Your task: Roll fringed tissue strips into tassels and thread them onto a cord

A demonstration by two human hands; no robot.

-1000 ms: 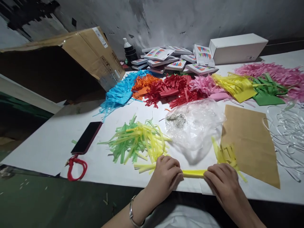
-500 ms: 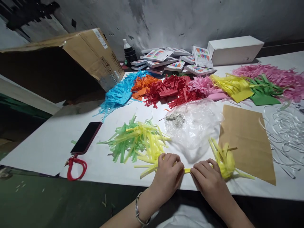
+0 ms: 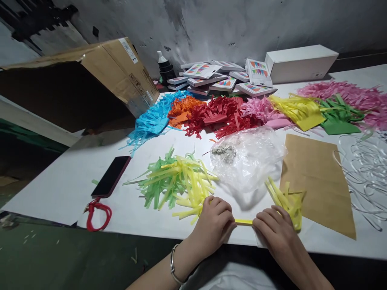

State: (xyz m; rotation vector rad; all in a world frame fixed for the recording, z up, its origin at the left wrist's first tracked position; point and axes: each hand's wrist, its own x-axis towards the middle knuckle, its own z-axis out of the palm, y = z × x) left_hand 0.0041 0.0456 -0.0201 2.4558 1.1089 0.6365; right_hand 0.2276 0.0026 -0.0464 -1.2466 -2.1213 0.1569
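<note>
A narrow yellow paper strip (image 3: 243, 222) stretches between my two hands at the table's front edge, with yellow fringe fanning out beyond each hand. My left hand (image 3: 215, 221) is closed on its left part, fingers curled. On the right part my right hand (image 3: 273, 229) is closed, beside loose yellow fringe (image 3: 292, 205). Green and yellow tissue fringe (image 3: 163, 177) lies behind my left hand. Behind both hands rests a crumpled clear plastic bag (image 3: 248, 161) with a greyish bundle of string (image 3: 223, 153) on or in it.
Brown paper (image 3: 317, 181) and tangled white cord (image 3: 369, 169) lie right. A phone (image 3: 111, 176) with a red strap (image 3: 98, 216) is left, below a cardboard box (image 3: 117, 72). Coloured tassels (image 3: 223, 112), flat packs (image 3: 205, 72) and a white box (image 3: 302, 64) line the back.
My right hand has shifted slightly right, and more of the yellow strip shows between my hands. The fringe beside my right hand has changed shape. My left hand has barely moved.
</note>
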